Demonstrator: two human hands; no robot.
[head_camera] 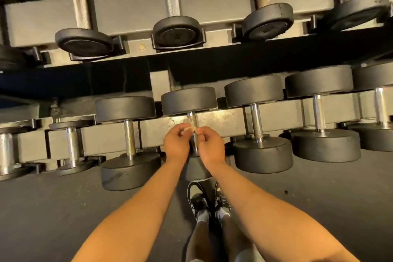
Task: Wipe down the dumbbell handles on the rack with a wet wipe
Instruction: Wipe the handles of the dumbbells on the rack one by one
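Observation:
A two-tier grey rack (223, 122) holds black dumbbells with metal handles. My left hand (177, 143) and my right hand (211, 147) meet over the handle (192, 116) of the middle dumbbell on the lower tier. Both pinch a small pale wet wipe (190, 128) between their fingertips, right against that handle. My hands hide most of the handle and part of its near head. Neighbouring lower-tier handles stand bare at left (129, 138) and right (256, 122).
The upper tier (136, 10) carries several more dumbbells with knurled handles. Dark rubber floor (63, 208) stretches in front of the rack. My shoes (209, 202) stand close to the lower tier, just below the middle dumbbell.

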